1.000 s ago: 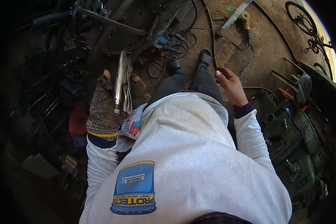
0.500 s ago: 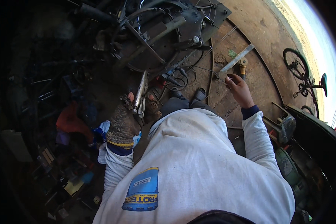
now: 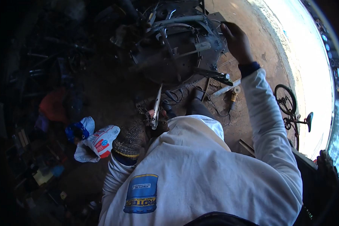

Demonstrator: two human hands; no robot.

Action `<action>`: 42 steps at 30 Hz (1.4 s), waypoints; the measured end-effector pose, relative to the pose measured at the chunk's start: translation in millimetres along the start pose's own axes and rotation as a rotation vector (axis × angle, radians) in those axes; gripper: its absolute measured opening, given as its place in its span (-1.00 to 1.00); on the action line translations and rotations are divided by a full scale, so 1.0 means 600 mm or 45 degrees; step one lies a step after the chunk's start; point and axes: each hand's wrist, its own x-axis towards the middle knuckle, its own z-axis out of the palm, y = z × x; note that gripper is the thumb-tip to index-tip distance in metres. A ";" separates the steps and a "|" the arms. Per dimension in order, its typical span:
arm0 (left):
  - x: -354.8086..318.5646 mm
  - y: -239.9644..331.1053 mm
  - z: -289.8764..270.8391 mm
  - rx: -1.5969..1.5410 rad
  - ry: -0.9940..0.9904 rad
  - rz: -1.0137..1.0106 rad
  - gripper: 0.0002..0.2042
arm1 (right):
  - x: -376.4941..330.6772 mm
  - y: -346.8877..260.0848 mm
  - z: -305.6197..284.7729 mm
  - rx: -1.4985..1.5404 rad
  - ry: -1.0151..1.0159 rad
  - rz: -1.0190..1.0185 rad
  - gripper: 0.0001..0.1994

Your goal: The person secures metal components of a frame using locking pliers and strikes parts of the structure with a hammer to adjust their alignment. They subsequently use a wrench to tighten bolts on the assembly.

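My left hand (image 3: 133,132), in a worn knitted glove with bare fingertips, grips silver locking pliers (image 3: 156,107), jaws pointing away from me. My bare right hand (image 3: 237,41) is stretched far forward at the right edge of the dark round metal frame (image 3: 165,62). Its fingers are bent together near a plate corner; whatever they hold is too dark to make out. Another pair of locking pliers (image 3: 218,76) sits on the frame's near right side, below the right hand.
An angle grinder (image 3: 234,97) lies on the dirt floor by a flat metal bar (image 3: 226,87). Black cables (image 3: 173,98) run near my feet. White and blue plastic bags (image 3: 98,141) lie at left. A bicycle (image 3: 290,105) stands at right.
My right hand has reached forward from above the floor to the frame's edge; the thin rod seen in it earlier cannot be made out. My left hand still grips the pliers. The view has shifted.
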 end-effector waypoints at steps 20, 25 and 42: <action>-0.017 -0.033 0.079 0.407 0.618 0.385 -0.41 | 0.219 0.053 0.159 -0.694 -0.849 -0.869 -0.79; -0.020 -0.007 -0.053 1.161 0.846 0.715 -0.48 | 0.197 0.030 0.084 -0.480 -0.646 -0.333 -0.62; 0.270 0.070 -0.112 1.550 1.103 1.256 -0.73 | -0.197 0.048 -0.064 0.069 -0.614 0.477 -0.61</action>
